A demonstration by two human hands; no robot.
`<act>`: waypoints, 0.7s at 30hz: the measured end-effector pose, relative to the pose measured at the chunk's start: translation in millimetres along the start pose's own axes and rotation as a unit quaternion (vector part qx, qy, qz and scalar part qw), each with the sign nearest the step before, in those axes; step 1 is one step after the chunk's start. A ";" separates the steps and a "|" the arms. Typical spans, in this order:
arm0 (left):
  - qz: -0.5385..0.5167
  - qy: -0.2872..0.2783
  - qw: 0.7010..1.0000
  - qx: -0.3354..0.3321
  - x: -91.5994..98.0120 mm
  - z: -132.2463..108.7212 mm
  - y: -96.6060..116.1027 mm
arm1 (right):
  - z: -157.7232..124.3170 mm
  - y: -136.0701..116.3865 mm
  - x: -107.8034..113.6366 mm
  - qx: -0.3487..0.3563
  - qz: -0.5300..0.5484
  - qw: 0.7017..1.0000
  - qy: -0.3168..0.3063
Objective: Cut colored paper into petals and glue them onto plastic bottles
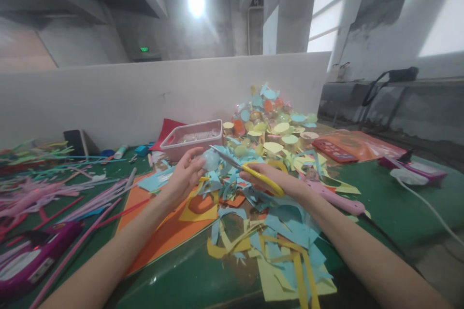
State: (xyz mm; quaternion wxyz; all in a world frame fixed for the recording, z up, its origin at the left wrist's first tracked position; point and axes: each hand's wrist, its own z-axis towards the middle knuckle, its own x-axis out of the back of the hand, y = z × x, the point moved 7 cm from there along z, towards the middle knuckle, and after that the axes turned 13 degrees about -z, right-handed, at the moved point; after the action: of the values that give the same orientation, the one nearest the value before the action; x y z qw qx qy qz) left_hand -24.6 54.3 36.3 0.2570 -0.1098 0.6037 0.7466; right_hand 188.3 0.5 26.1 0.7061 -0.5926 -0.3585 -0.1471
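My left hand (184,174) is closed around a pale blue round piece (210,159), held up over the table. My right hand (270,181) grips yellow-handled scissors (250,170), whose blades point left and reach the blue piece. Below both hands lies a heap of blue, yellow and orange paper scraps (279,231) on orange sheets (163,231) and a green table (391,203).
A pink tray (192,137) stands behind my hands, beside a pile of round coloured pieces (271,120). Pink and green straws (43,188) cover the left side. A pink glue gun (337,198) and a white cable (424,200) lie at the right. A white partition wall runs along the back.
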 end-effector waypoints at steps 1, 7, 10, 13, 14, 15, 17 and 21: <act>-0.004 0.006 1.000 -0.003 1.0 0.3 -0.7 | 1.3 1.3 -0.5 0.001 -0.005 1.000 -0.005; -0.014 0.029 0.999 -0.009 1.3 -1.1 -1.6 | 8.0 9.6 0.7 0.014 -0.057 0.998 0.008; -0.017 0.026 0.999 -0.006 -1.2 -2.6 -0.5 | 8.7 11.1 -0.2 0.034 -0.099 0.994 0.018; -0.007 0.014 1.000 -0.015 -2.4 -2.4 1.3 | 9.0 8.8 -2.7 0.076 -0.106 0.991 0.023; -0.003 0.010 1.000 -0.019 -2.3 -2.0 1.5 | 9.3 8.4 -3.8 0.085 -0.100 0.991 0.019; 0.001 0.008 1.000 -0.022 -1.7 -1.5 1.4 | 9.8 8.5 -4.9 0.089 -0.092 0.992 0.015; 0.004 0.010 1.000 -0.026 0.3 -0.4 0.8 | 11.2 9.6 -6.8 0.091 -0.078 0.993 0.005; 0.008 0.023 0.999 -0.036 4.0 0.7 0.3 | 15.1 12.4 -8.2 0.099 -0.059 0.993 0.004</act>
State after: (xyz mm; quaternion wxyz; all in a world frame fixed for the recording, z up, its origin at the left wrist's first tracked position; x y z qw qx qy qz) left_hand -28.0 56.0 34.9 0.2336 -0.1311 0.5830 0.7670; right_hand 185.4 16.1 12.0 0.7530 -0.4970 -0.4028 -0.1540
